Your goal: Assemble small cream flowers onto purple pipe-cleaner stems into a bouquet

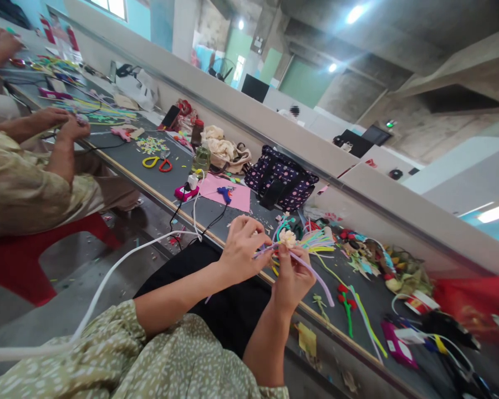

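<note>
My left hand (pixel 245 249) is closed in a pinch on a lilac pipe cleaner, just left of a cream fluffy flower (pixel 288 238). My right hand (pixel 293 280) has its thumb and fingers closed at the base of that flower. The lilac pipe cleaner (pixel 322 282) runs on past my right hand and hangs over the table edge. Behind my hands lies a bundle of pastel pipe cleaners (pixel 320 239). A red and green pipe-cleaner piece (pixel 348 310) rests to the right of my right hand. My fingers partly hide where pipe cleaner and flower meet.
On the long grey table a blue glue gun (pixel 224 194) lies on a pink sheet (pixel 243 198), near a dotted bag (pixel 280 177). Scissors (pixel 158 163) are farther left. A white cable (pixel 149 242) crosses beside my left arm. A co-worker (pixel 29 177) sits on the left.
</note>
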`<state>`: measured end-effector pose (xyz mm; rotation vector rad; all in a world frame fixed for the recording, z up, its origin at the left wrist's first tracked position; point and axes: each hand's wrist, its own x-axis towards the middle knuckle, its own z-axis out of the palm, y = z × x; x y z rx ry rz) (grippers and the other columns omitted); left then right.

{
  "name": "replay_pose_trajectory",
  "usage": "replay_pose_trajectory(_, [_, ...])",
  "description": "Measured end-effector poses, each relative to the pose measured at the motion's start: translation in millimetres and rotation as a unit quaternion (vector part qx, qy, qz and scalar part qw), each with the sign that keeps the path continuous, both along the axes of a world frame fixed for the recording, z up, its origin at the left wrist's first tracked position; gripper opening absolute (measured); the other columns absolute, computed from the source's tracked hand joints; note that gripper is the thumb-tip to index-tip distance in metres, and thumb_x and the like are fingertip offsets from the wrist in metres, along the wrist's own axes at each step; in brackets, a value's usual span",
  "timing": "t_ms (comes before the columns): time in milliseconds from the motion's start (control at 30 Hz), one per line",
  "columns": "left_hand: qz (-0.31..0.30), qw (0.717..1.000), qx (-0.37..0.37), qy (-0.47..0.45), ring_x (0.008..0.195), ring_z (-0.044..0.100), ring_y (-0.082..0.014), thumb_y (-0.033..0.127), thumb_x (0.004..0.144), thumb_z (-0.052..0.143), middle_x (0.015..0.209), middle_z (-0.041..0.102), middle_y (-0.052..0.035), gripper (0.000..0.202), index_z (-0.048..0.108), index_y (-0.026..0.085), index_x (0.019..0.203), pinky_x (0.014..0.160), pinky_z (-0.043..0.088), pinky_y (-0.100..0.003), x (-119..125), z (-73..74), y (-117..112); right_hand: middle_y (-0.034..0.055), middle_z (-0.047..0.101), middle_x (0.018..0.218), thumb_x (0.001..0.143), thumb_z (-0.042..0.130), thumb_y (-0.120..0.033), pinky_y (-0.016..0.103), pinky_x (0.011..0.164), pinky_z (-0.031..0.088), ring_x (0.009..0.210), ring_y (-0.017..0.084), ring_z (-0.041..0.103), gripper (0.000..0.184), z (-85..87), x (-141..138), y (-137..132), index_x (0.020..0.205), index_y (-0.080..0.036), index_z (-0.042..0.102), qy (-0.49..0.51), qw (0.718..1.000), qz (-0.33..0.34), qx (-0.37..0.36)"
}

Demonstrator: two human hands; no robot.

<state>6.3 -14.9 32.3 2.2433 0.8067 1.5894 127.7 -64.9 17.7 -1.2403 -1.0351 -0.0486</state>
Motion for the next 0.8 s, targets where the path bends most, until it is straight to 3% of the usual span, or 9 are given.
replay_pose_trajectory(133, [0.023,0.999,0.015,0.026,0.098,0.043,-0.0237,0.031,0.08,0.061,0.095,0.057,-0.0077,0.014,0.067,0.019,0.084,0.093,0.035,-0.043,9,-5.7,0,0.0009,0.056,0.078,0.078,0.066,-0.029,0.033,0.077,0.045,0.078,0.015,0.055,0.017,2.1,-7,-2,0.069,-0.017,0.058,0.009,1.0,-0.002,0.017])
replay_pose_trajectory(400, [-0.017,1.0,0.005,0.009,0.095,0.044,-0.0214,0.027,0.084,0.057,0.088,0.058,-0.0052,0.014,0.07,0.021,0.084,0.09,0.035,-0.041,7,-5.5,5,0.0022,0.058,0.082,0.077,0.067,-0.029,0.034,0.076,0.048,0.079,0.015,0.057,0.015,1.2,-10,-2,0.073,-0.017,0.058,0.008,1.0,-0.004,0.012])
replay_pose_trajectory(633, [-0.13,0.985,-0.099,-0.047,0.09,0.045,-0.0191,0.025,0.082,0.062,0.078,0.055,-0.0042,0.012,0.07,0.019,0.075,0.081,0.039,-0.034,8,-0.1,8,0.0032,0.061,0.081,0.078,0.065,-0.028,0.037,0.081,0.048,0.082,0.017,0.058,0.012,1.8,-5,-3,0.076,-0.016,0.063,0.007,1.0,0.015,0.017])
replay_pose_trajectory(800, [-0.244,0.939,-0.216,-0.111,0.084,0.047,-0.0181,0.033,0.077,0.068,0.074,0.052,-0.003,0.016,0.071,0.018,0.073,0.08,0.039,-0.034,8,-2.0,14,0.0025,0.06,0.084,0.075,0.067,-0.027,0.034,0.08,0.047,0.082,0.016,0.058,0.013,-2.4,-3,1,0.079,-0.016,0.062,0.093,0.993,0.066,0.019])
